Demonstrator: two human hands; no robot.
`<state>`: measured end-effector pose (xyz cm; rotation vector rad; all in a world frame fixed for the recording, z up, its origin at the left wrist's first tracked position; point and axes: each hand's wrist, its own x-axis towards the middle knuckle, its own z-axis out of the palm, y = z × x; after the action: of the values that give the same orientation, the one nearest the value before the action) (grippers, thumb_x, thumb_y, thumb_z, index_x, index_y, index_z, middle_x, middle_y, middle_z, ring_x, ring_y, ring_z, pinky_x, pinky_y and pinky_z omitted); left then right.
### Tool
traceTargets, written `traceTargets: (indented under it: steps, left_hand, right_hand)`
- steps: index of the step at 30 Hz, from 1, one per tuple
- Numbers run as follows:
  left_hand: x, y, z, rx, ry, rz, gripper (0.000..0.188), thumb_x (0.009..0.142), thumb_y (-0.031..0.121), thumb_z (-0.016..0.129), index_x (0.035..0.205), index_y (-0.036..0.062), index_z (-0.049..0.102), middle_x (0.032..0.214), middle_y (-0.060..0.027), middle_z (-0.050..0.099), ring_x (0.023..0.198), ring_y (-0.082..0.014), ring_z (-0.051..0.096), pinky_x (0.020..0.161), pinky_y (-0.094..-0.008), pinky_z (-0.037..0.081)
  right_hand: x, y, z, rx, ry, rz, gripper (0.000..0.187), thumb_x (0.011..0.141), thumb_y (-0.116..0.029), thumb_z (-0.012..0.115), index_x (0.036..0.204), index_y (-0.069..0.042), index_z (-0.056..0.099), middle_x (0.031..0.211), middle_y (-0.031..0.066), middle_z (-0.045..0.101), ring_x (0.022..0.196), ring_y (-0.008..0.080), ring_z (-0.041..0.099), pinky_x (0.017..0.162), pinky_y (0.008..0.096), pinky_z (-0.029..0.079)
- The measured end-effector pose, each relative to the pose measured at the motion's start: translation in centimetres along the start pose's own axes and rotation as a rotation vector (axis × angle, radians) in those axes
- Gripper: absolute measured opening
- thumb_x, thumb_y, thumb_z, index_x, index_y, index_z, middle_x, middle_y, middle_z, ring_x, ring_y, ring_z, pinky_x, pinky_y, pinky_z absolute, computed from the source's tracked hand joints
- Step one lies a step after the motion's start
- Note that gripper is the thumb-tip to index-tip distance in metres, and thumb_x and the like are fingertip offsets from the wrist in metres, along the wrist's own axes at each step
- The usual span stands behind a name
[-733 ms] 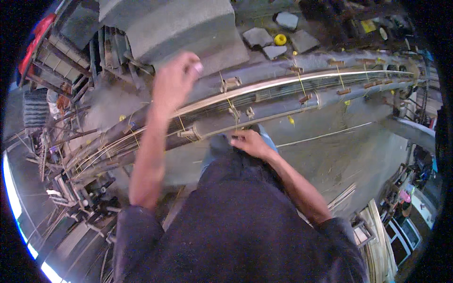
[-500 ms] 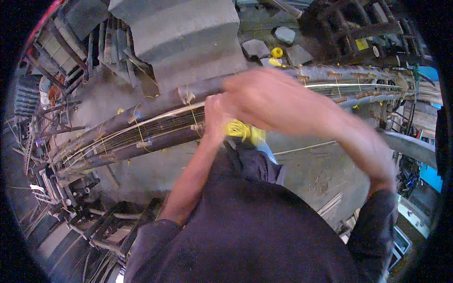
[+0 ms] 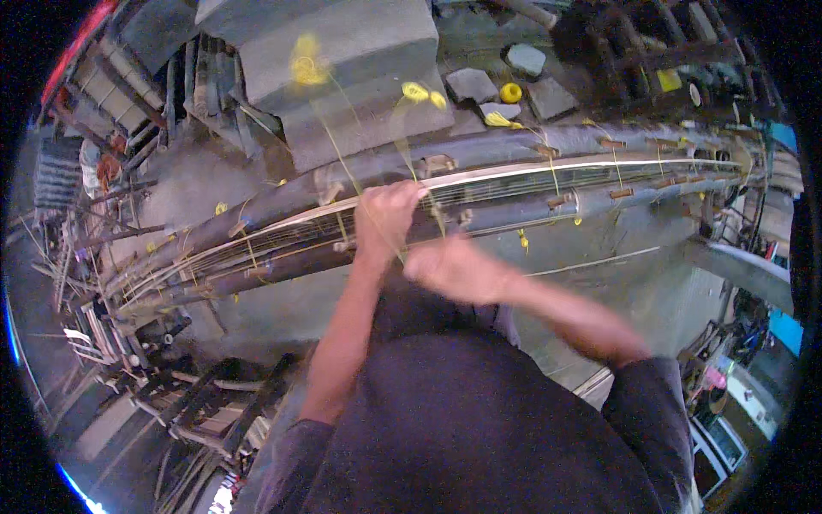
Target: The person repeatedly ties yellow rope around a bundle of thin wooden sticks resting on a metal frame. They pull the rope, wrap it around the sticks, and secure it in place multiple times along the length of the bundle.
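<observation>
A long frame of two dark poles [image 3: 300, 272] crosses in front of me, with pale thin strips [image 3: 514, 171] lying lengthwise between them. My left hand [image 3: 387, 218] is closed over the strips near the middle of the frame. My right hand [image 3: 458, 267], blurred, is just right of it on the near side. Yellow twine [image 3: 342, 154] runs from the right hand's closed fingertips across the frame. It leads up to a blurred yellow twine bundle [image 3: 306, 67] beyond the far pole. Another strand passes beside my left thumb, near a second yellow bundle [image 3: 414, 91].
Small wooden pegs [image 3: 561, 200] and yellow ties sit along both poles. Beyond are a concrete block [image 3: 342, 94], grey stones [image 3: 471, 86] and a yellow roll [image 3: 510, 92]. Stacked timber [image 3: 205, 411] is at lower left, a wooden rack [image 3: 659, 51] at upper right.
My right hand has come down from above the left hand to the near side. The yellow bundle has gone from beneath my hands to beyond the far pole, its twine stretched across.
</observation>
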<state>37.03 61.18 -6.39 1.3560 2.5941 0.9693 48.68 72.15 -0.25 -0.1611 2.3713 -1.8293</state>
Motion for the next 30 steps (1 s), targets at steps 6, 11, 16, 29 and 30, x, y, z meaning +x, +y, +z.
traceTargets:
  steps: [6, 11, 16, 29, 30]
  left_hand:
    - [4.3, 3.4, -3.0, -0.725, -0.107, -0.302, 0.033, 0.097, 0.033, 0.053, 0.086, 0.0040, 0.064, 0.074, -0.0044, 0.063, 0.072, -0.0170, 0.061, 0.073, -0.0313, 0.048]
    - [12.4, -3.5, 2.8, -0.939, -0.275, -0.732, 0.028, 0.096, 0.032, 0.053, 0.076, 0.0127, 0.047, 0.066, 0.0067, 0.038, 0.058, -0.0065, 0.035, 0.052, -0.0232, 0.029]
    - [13.6, -7.9, 0.9, -0.925, -0.317, -0.769, 0.031, 0.093, 0.036, 0.055, 0.089, 0.0055, 0.060, 0.077, -0.0011, 0.055, 0.067, -0.0102, 0.053, 0.057, -0.0262, 0.042]
    - [5.1, -13.0, -11.2, -0.693, -0.211, -0.110, 0.028, 0.095, 0.026, 0.055, 0.110, 0.0049, 0.065, 0.094, -0.0066, 0.068, 0.086, -0.0137, 0.060, 0.080, -0.0292, 0.046]
    - [5.0, -13.1, -11.7, -0.685, -0.234, -0.115, 0.027, 0.095, 0.025, 0.055, 0.110, 0.0047, 0.065, 0.093, -0.0061, 0.068, 0.084, -0.0134, 0.059, 0.079, -0.0291, 0.046]
  right_hand:
    - [-3.0, 3.7, 0.6, -0.454, -0.065, -0.245, 0.015, 0.081, -0.022, 0.061, 0.087, -0.008, 0.058, 0.098, 0.0117, 0.062, 0.099, 0.0291, 0.059, 0.075, 0.0412, 0.054]
    - [-2.6, 5.2, -13.8, -0.914, 0.007, 0.104, 0.022, 0.074, -0.004, 0.069, 0.096, -0.008, 0.066, 0.089, 0.0086, 0.065, 0.081, 0.0291, 0.066, 0.070, 0.0367, 0.054]
    - [-6.7, -2.3, -11.2, -0.432, 0.478, 0.205, 0.011, 0.076, -0.002, 0.072, 0.085, -0.004, 0.068, 0.082, 0.0091, 0.068, 0.073, 0.0214, 0.067, 0.066, 0.0310, 0.054]
    - [-2.7, -2.3, 9.0, -0.175, 0.540, 0.699, 0.020, 0.089, -0.020, 0.063, 0.093, -0.001, 0.067, 0.064, 0.0069, 0.062, 0.051, 0.0119, 0.057, 0.050, 0.0289, 0.046]
    - [-1.7, -2.3, 9.4, -0.431, 0.641, 0.527, 0.027, 0.088, -0.022, 0.062, 0.106, -0.002, 0.063, 0.066, 0.0113, 0.064, 0.054, 0.0185, 0.061, 0.050, 0.0341, 0.049]
